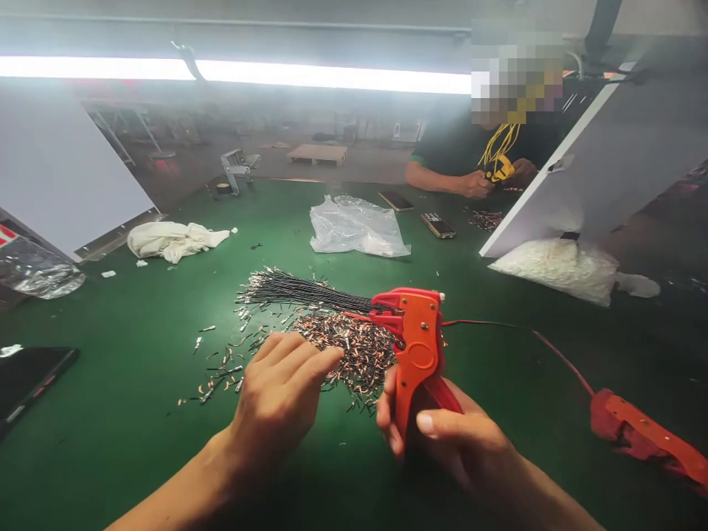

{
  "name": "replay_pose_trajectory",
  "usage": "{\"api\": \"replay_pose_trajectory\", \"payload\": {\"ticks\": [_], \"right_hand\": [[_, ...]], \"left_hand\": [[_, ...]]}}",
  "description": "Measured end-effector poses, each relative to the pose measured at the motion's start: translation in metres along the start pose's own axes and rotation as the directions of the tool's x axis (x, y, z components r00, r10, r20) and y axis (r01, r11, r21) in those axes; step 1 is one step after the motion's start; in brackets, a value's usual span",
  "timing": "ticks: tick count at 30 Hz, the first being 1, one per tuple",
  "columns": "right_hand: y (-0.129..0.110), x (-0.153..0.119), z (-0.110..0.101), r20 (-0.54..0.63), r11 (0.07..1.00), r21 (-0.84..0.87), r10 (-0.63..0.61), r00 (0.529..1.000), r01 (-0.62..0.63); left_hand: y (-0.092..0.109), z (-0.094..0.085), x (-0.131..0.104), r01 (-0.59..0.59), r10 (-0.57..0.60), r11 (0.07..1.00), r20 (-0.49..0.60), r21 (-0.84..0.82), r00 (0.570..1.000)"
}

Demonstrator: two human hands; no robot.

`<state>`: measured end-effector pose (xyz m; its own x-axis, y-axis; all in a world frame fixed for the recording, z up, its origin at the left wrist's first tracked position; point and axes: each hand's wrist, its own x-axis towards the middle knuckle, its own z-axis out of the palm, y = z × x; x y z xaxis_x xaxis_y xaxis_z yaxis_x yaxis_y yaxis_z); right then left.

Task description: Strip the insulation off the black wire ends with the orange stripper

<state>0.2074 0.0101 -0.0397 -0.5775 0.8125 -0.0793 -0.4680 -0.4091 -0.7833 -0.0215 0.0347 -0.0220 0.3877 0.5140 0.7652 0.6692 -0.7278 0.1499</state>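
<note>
Right hand (470, 442), head view, closest in: fingers wrapped round the handles of an orange-and-red wire stripper (423, 332), thumb laid along the near side. Tool stands upright, jaws pointing left. Handles look partly spread; can't tell if the jaws are biting anything, as the ends of the wires are lost behind them.

Left hand (282, 391): back up, fingers bent together, thumb reaching toward the tool. Fingers look part closed; underside hidden, so can't tell if anything is pinched. It's over the near left side of the offcuts (362, 346), a heap of black bits with copper showing.

Black wires (310, 291) lie in a bundle just beyond the heap, metal tips to the left, other ends toward the jaws. Red strand (481, 321) runs right from behind the tool, toward a second stripper (653, 428) on the green table (166, 472).

Handling, my judgement: keep the tool level and the wrist loose, bring each wire in straight, seat it fully before squeezing, keep the left thumb out of the jaws. Full squeeze, full release; half a squeeze may leave a ragged cut. Loose offcuts could snag or mix with good wires.

Across the table, a co-worker's hands (479, 184) hold a yellow tool (501, 169).
</note>
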Motion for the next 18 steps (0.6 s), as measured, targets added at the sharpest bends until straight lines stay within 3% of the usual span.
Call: {"api": "replay_pose_trajectory", "payload": {"ticks": [4, 10, 18], "right_hand": [[0.004, -0.002, -0.007, 0.077, 0.999, 0.006, 0.050, 0.996, -0.051], [0.015, -0.002, -0.004, 0.205, 0.993, 0.018, 0.112, 0.972, -0.119], [0.018, -0.004, -0.003, 0.201, 0.985, -0.035, 0.175, 0.964, -0.171]], "left_hand": [[-0.008, -0.009, 0.007, 0.117, -0.116, 0.993, -0.103, 0.012, 0.988], [-0.008, -0.008, 0.005, 0.029, -0.026, 0.999, -0.083, 0.035, 0.996], [-0.006, -0.007, 0.005, -0.025, 0.028, 0.998, -0.053, 0.056, 0.998]]}}
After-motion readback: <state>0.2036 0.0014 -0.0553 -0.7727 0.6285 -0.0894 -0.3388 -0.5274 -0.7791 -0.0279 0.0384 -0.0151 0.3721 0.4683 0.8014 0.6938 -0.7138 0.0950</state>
